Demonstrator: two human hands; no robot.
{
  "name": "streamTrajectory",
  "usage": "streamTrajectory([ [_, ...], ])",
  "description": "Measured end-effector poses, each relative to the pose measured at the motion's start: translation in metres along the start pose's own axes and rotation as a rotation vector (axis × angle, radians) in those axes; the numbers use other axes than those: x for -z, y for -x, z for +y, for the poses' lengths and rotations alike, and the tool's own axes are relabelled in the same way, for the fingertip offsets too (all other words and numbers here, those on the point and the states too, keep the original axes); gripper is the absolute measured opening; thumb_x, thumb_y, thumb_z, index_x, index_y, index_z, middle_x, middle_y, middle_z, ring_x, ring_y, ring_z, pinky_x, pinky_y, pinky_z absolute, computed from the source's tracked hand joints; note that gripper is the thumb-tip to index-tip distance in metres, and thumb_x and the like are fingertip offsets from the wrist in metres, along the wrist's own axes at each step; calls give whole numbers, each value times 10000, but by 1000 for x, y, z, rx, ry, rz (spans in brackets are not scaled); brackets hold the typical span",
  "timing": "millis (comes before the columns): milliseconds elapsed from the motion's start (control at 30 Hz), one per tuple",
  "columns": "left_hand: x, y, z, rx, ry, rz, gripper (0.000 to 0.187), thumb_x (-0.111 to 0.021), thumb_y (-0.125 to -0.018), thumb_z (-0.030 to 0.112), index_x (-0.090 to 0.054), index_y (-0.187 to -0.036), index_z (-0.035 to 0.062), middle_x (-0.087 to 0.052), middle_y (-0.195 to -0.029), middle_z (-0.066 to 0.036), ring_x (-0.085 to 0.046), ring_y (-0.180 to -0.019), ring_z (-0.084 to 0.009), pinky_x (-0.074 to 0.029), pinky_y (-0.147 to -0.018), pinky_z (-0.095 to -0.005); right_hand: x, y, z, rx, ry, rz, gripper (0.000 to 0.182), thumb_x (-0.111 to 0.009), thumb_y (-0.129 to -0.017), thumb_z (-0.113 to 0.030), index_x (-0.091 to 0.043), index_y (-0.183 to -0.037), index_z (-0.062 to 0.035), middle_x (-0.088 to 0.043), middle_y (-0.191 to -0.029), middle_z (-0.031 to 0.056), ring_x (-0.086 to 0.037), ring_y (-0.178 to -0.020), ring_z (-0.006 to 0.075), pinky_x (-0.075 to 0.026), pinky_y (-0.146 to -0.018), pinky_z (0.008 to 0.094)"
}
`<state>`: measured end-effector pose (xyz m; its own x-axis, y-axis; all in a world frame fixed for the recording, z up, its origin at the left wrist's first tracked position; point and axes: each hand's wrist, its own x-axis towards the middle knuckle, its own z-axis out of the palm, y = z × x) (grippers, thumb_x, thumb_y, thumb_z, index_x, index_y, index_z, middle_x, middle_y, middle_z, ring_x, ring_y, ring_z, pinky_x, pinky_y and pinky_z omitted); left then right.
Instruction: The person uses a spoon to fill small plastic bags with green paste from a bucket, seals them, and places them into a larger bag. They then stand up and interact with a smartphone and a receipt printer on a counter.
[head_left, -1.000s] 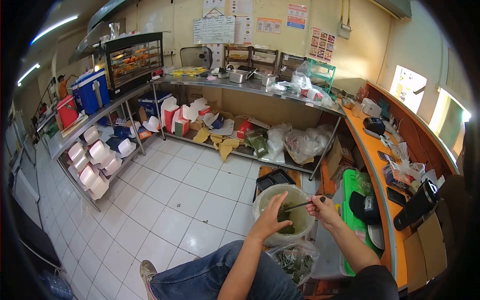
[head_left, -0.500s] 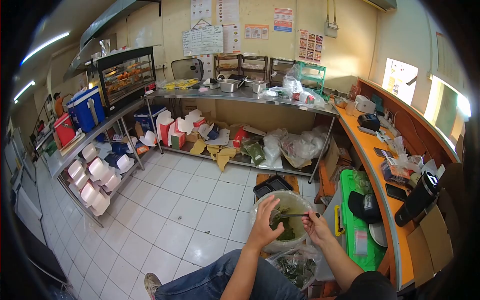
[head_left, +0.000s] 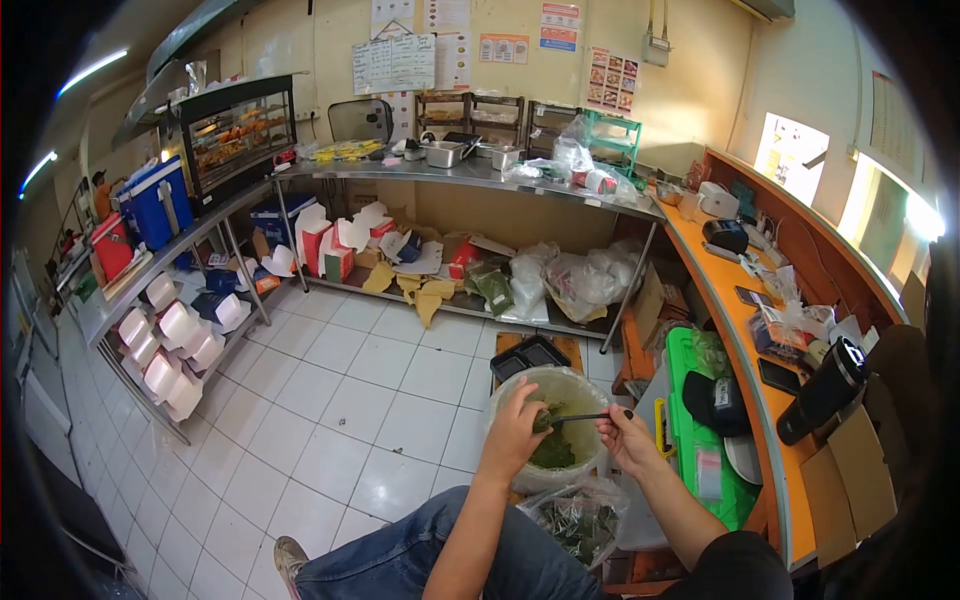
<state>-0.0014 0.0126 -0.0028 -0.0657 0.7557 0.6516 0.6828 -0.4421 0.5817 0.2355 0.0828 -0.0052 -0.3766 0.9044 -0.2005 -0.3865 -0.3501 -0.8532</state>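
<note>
My left hand point(head_left: 512, 432) is curled round what looks like a small clear plastic bag point(head_left: 543, 419) with something green in it. A black-handled spoon point(head_left: 582, 416) is gripped in my right hand point(head_left: 627, 440), its tip reaching into the small bag by my left fingers. Both hands are above a large round translucent tub point(head_left: 592, 467), which holds a wet, dark green leafy mass point(head_left: 556, 450). Closer to my knees, a bigger clear plastic bag point(head_left: 577, 522) has dark green contents that I cannot make out.
A black compartment tray point(head_left: 528, 354) lies beyond the tub. On the right, a green-lidded box point(head_left: 690, 400) carries a dark cap point(head_left: 712, 402) beside the orange counter point(head_left: 745, 330) with a black tumbler point(head_left: 825, 390). A steel table point(head_left: 400, 178) stands ahead over folded boxes and plastic bags.
My left fingers have closed in round the small bag, and green stuff now shows in it. The spoon's tip has come to its mouth. The whole view has shifted slightly.
</note>
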Motion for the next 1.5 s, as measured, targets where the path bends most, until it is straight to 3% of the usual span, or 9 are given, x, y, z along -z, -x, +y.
streamTrajectory([
  [367, -4, 9, -8, 84, -116, -3, 343, -826, -729, 312, -630, -913, 99, -648, -727, -78, -638, -718, -304, -446, -776, -386, -52, 15, -32, 239, 422, -9, 273, -600, -989, -244, -615, -1004, 28, -699, -863, 117, -685, -722, 143, -564, -648, 243],
  [567, 1, 4, 4, 169, 90, -69, 359, -833, -738, 332, -632, -888, 75, -654, -730, -83, -650, -694, -248, -482, -693, -360, -101, 24, -59, 338, 880, -320, 190, -604, -959, -126, -646, -1046, 37, -709, -860, 146, -697, -716, 208, -553, -658, 292],
  [667, -22, 6, -17, 107, 358, -8, 425, -824, -744, 385, -604, -891, 52, -649, -676, -102, -648, -584, -248, -501, -556, -348, -124, 4, -85, 695, 1478, -713, 159, -674, -883, -156, -689, -1008, -58, -685, -875, 127, -670, -754, 302, -520, -666, 361],
  [767, -17, 7, -15, 24, 407, -21, 532, -808, -751, 440, -547, -1013, 58, -634, -731, -106, -613, -621, -228, -482, -608, -354, -119, 15, -99, 782, 1543, -839, 132, -714, -836, -217, -722, -911, -109, -676, -839, 97, -653, -771, 314, -511, -667, 379],
  [833, -17, 6, -20, 87, 462, -89, 391, -765, -804, 325, -520, -965, 67, -578, -701, -87, -588, -628, -225, -457, -602, -362, -124, 13, -107, 833, 1591, -953, 129, -723, -828, -205, -714, -882, -88, -675, -818, 94, -652, -736, 309, -509, -627, 385],
  [967, -21, 4, -13, 28, 373, 29, 370, -753, -819, 307, -513, -954, 60, -579, -740, -93, -588, -679, -220, -454, -633, -350, -138, 22, -116, 938, 1703, -1072, 110, -776, -772, -205, -725, -823, -122, -692, -763, 36, -671, -680, 225, -520, -588, 331],
  [1167, -8, 6, 2, 193, 589, -136, 381, -757, -823, 321, -514, -938, 50, -561, -767, -75, -545, -713, -197, -445, -668, -347, -151, 33, -124, 1051, 1774, -1191, 103, -798, -737, -185, -728, -801, -145, -686, -748, 13, -669, -664, 196, -520, -570, 324],
  [1400, -20, 5, -7, 190, 607, -5, 376, -786, -805, 268, -493, -940, 75, -502, -755, -20, -469, -705, -127, -399, -623, -298, -145, 37, -115, 1066, 1710, -1098, 147, -795, -736, -151, -668, -786, -95, -664, -739, 34, -647, -638, 237, -502, -542, 354],
  [1500, -21, 6, -8, 205, 574, 46, 377, -785, -801, 257, -490, -942, 70, -502, -759, -23, -469, -709, -127, -397, -626, -298, -127, 26, -114, 1016, 1691, -1086, 214, -685, -864, -91, -629, -1066, -50, -693, -889, 137, -674, -801, 323, -537, -684, 399],
])
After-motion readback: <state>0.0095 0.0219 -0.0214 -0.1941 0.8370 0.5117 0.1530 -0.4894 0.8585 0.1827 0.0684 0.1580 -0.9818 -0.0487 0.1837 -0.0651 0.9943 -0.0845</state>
